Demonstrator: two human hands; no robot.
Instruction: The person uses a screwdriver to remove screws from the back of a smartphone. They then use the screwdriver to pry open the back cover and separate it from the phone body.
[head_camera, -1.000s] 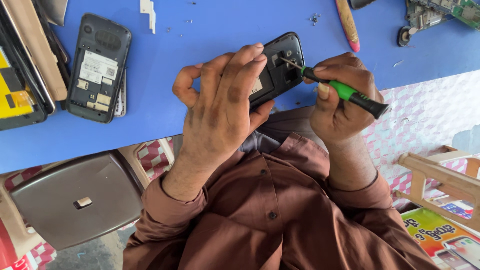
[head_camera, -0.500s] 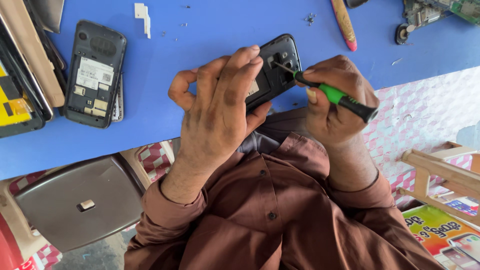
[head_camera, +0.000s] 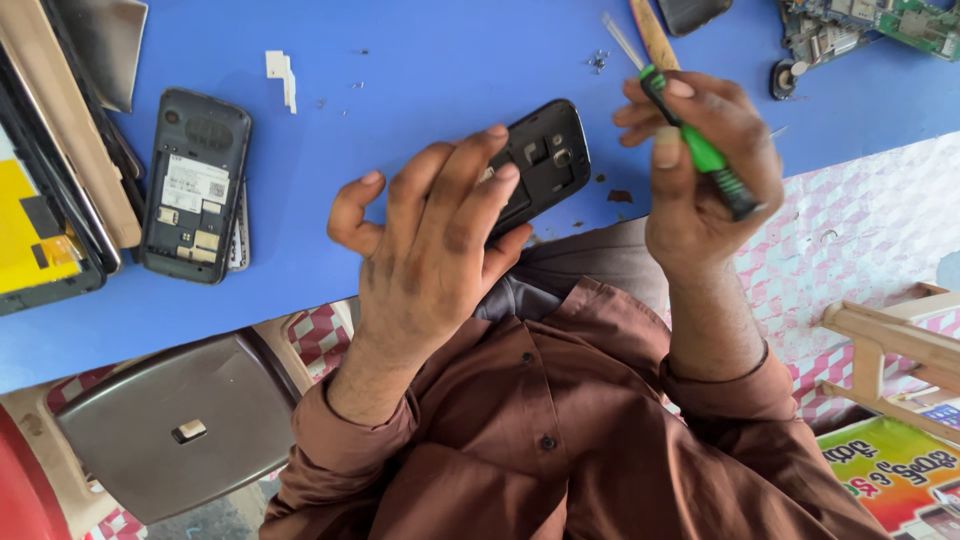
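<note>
From the head view, looking down over the person's brown shirt (head_camera: 560, 440), the blue bench (head_camera: 440, 60) carries most of the clutter. At the far left edge lies a flat device with a bright yellow rectangular label (head_camera: 25, 230) on its face, partly under a tan strip. Just beside it rests an opened grey phone (head_camera: 193, 185) with its back cover off, showing a white rectangular sticker and small yellowish patches inside. A small white plastic piece (head_camera: 281, 72) lies above it, well apart. In the lower right corner sits a colourful printed package (head_camera: 895, 475), green, yellow and red, next to a pale wooden frame (head_camera: 890, 335). A green circuit board (head_camera: 900, 18) lies at the top right of the bench. The black phone (head_camera: 545, 160) is held above the bench's near edge, back side up, its cover gone so that the camera opening and small recesses show in the dark, rounded housing. The left hand (head_camera: 430, 260) holds it from beneath, fingers curled over its lower half. The right hand (head_camera: 700, 160) is lifted clear of the phone, fingers closed around a green-handled screwdriver (head_camera: 690, 140) whose thin metal tip points up and away towards a few tiny screws (head_camera: 598, 60) on the bench.
</note>
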